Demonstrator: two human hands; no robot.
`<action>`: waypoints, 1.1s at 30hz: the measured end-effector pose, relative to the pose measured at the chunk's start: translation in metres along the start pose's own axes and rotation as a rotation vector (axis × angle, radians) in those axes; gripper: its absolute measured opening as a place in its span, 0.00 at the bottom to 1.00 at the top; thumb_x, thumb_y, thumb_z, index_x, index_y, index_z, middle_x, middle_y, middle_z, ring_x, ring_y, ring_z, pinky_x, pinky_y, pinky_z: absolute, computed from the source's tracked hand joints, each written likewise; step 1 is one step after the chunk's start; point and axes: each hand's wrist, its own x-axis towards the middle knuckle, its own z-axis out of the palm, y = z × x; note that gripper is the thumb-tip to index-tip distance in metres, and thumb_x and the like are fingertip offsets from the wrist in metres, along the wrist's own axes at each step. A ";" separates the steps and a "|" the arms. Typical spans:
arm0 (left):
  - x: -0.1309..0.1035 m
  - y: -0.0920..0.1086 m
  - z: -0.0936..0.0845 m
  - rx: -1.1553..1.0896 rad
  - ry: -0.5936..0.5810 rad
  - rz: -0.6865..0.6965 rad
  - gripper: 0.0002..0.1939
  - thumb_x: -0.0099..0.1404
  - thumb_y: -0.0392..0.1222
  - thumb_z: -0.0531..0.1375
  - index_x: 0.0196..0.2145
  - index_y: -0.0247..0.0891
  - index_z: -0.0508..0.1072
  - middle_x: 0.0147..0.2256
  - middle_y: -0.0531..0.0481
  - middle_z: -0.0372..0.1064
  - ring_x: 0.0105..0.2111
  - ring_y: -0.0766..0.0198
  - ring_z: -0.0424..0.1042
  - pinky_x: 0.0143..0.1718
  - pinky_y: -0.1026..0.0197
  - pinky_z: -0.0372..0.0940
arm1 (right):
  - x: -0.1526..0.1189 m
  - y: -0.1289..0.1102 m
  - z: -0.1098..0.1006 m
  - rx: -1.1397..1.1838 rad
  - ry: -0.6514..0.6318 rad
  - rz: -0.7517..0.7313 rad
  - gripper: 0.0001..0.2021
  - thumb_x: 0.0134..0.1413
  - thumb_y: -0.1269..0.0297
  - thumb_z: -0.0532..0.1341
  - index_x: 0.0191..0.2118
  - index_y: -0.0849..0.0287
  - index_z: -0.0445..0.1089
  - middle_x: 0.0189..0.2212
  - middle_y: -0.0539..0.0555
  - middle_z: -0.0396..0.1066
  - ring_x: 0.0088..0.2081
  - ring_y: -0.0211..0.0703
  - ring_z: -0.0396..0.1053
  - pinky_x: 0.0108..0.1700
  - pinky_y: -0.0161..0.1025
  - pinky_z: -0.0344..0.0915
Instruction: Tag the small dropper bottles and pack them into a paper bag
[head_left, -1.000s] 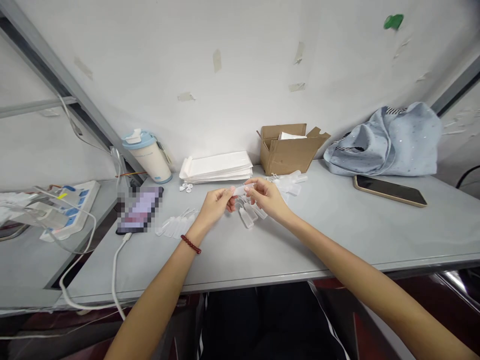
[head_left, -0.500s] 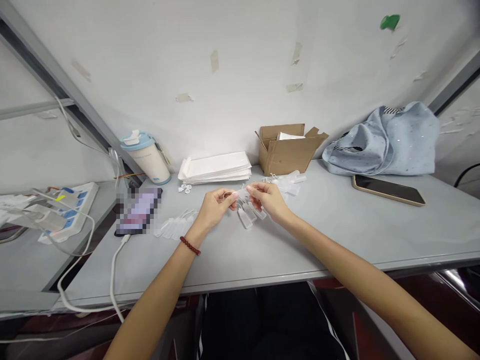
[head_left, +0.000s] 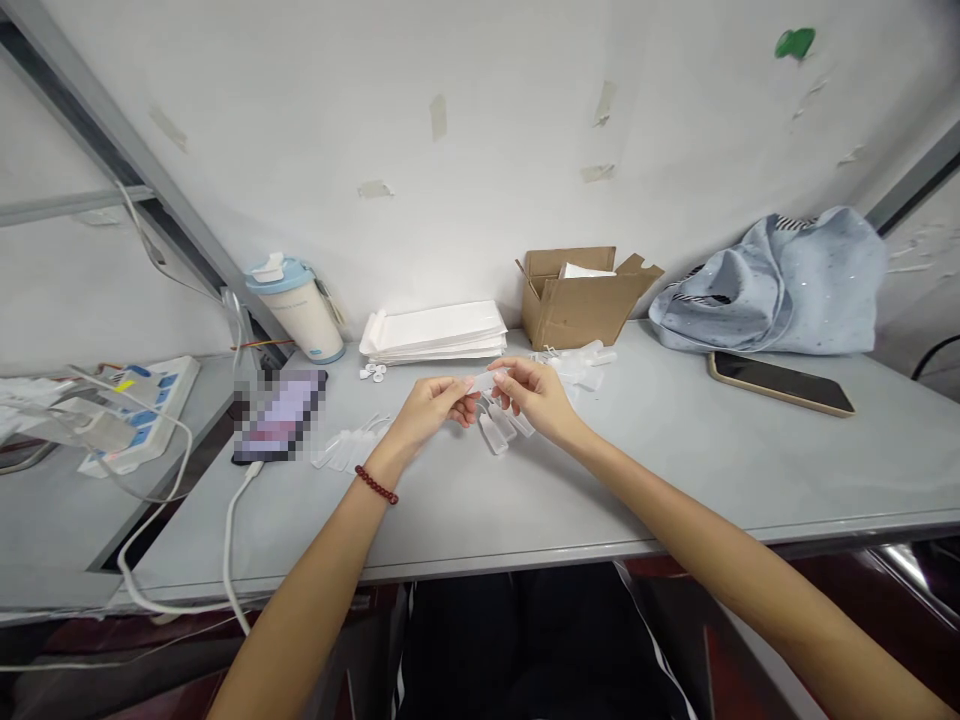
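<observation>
A small translucent white tag (head_left: 484, 382) is pinched between both hands above the middle of the grey table. My left hand (head_left: 435, 408), with a dark red bead bracelet on its wrist, grips the tag's left end. At the tag's right end are the closed fingers of my right hand (head_left: 532, 398). Several similar tags (head_left: 496, 432) lie just below the hands. A fanned row of tags (head_left: 349, 447) rests left of my left hand, partly behind it. Behind my right hand is a loose pile of tags (head_left: 581, 368).
Along the wall stand a blue-lidded cup (head_left: 304, 315), a stack of white sheets or envelopes (head_left: 439, 332), an open cardboard box (head_left: 581, 312) and a light blue bag (head_left: 810, 290). Small white round pieces (head_left: 373, 373), a phone (head_left: 780, 383), a cabled phone (head_left: 285, 415) and a power strip (head_left: 161, 410) lie around.
The tag between my hands now lies stretched flat from one hand to the other and shows more plainly. My fingers have shifted slightly around it. The camera view has moved a little.
</observation>
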 end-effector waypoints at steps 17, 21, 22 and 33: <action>-0.003 0.001 0.003 0.174 -0.055 0.127 0.18 0.55 0.49 0.63 0.15 0.35 0.71 0.17 0.50 0.66 0.19 0.67 0.64 0.25 0.62 0.62 | 0.001 -0.004 -0.004 -0.025 -0.023 0.062 0.15 0.50 0.51 0.60 0.27 0.60 0.66 0.12 0.44 0.58 0.14 0.32 0.55 0.18 0.33 0.54; -0.004 0.000 0.005 0.287 -0.015 0.191 0.16 0.55 0.47 0.63 0.16 0.35 0.71 0.18 0.51 0.66 0.20 0.66 0.64 0.26 0.63 0.62 | 0.000 -0.005 -0.004 -0.045 -0.012 0.100 0.18 0.48 0.47 0.60 0.23 0.59 0.63 0.11 0.44 0.58 0.12 0.32 0.53 0.17 0.34 0.51; -0.004 -0.001 0.006 0.313 -0.005 0.205 0.15 0.55 0.47 0.63 0.16 0.35 0.71 0.18 0.51 0.66 0.21 0.66 0.64 0.26 0.63 0.62 | 0.000 -0.005 -0.004 -0.050 -0.007 0.107 0.19 0.48 0.47 0.60 0.22 0.58 0.62 0.10 0.44 0.57 0.12 0.32 0.53 0.16 0.34 0.50; 0.003 -0.007 0.000 0.703 0.136 0.251 0.12 0.58 0.42 0.58 0.37 0.36 0.77 0.31 0.50 0.75 0.33 0.61 0.72 0.36 0.63 0.66 | 0.004 -0.005 -0.008 -0.222 0.094 0.054 0.18 0.54 0.49 0.55 0.23 0.58 0.61 0.15 0.47 0.62 0.17 0.35 0.60 0.20 0.34 0.58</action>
